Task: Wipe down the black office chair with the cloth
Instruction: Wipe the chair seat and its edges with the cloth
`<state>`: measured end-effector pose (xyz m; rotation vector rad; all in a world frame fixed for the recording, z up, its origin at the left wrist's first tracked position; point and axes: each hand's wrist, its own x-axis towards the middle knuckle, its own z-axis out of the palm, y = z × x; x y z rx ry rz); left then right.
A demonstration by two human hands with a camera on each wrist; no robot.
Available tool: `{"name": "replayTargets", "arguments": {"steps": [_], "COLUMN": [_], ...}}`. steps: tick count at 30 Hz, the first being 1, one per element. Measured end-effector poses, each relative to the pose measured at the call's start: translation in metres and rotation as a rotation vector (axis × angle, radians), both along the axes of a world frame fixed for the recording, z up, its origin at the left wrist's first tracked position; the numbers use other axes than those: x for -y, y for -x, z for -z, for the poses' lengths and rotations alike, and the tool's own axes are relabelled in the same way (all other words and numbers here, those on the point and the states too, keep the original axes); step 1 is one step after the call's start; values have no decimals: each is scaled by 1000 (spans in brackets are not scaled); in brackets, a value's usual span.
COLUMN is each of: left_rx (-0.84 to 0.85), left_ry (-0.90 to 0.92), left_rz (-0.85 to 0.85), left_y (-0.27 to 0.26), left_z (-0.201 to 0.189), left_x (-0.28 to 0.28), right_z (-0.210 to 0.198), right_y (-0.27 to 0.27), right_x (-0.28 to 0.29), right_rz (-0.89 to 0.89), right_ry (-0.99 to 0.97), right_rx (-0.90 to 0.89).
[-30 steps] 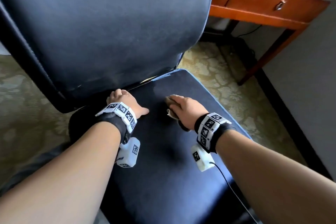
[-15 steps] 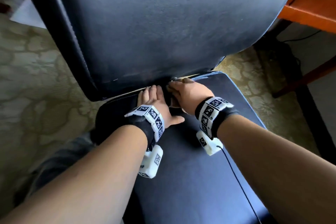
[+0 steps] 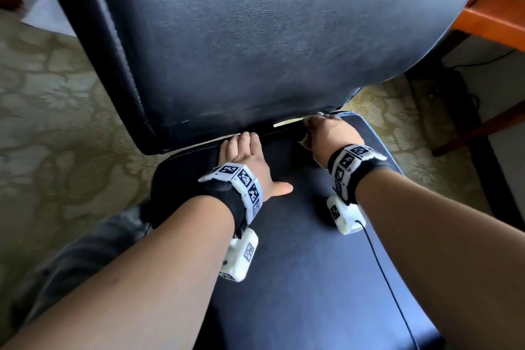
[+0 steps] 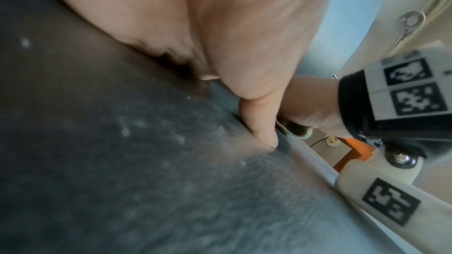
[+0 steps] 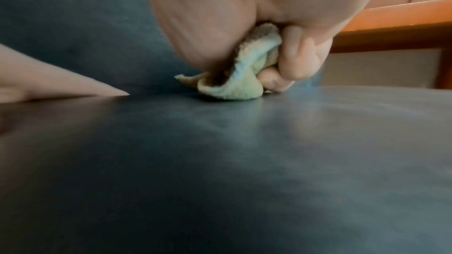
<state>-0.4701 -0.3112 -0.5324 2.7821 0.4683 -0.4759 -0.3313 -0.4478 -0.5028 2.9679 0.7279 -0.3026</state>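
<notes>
chair point(image 3: 255, 51): black, leather-like; backrest upright at far side, seat runs near-to-far
cloth point(image 5: 234, 76): pale green, bunched, at far right seat crease
right hand point(image 3: 331, 136): fingers curled, gripping cloth
left hand point(image 3: 245, 159): flat on seat, fingers probably straight

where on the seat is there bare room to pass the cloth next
Bare seat lies between the two forearms, toward the front edge. The back is crowded: the left hand lies flat by the backrest, and the right hand holds the cloth at the back right corner.
</notes>
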Motion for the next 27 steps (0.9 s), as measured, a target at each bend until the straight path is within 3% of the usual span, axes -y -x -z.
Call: {"name": "replayTargets", "arguments": {"steps": [4,8,13,18,23,27], "left_rx": [-14,-36,-49,-89,-166,-192], "left_ry": [5,-27,-52,-66,-74,-59], "left_rz": [-17,-7,-29,-80,-97,-86], "left_y": [-3,-5,-8,-15,-35,-43], "left_z": [2,4,0,-24,-34,-37], "left_x": [1,3,2,8,26,39], "right_z": [8,-8,0,-39,-66,-72], "right_y": [20,-3,24,32,43,55], "right_x": [-16,2,-12,36,78,92], "right_rz": [-177,25,-42,92,98,60], "right_ry": [9,42,-38,-214,-273,-279], "right_rx": [-85,-42,-127,-49,-4,-81]}}
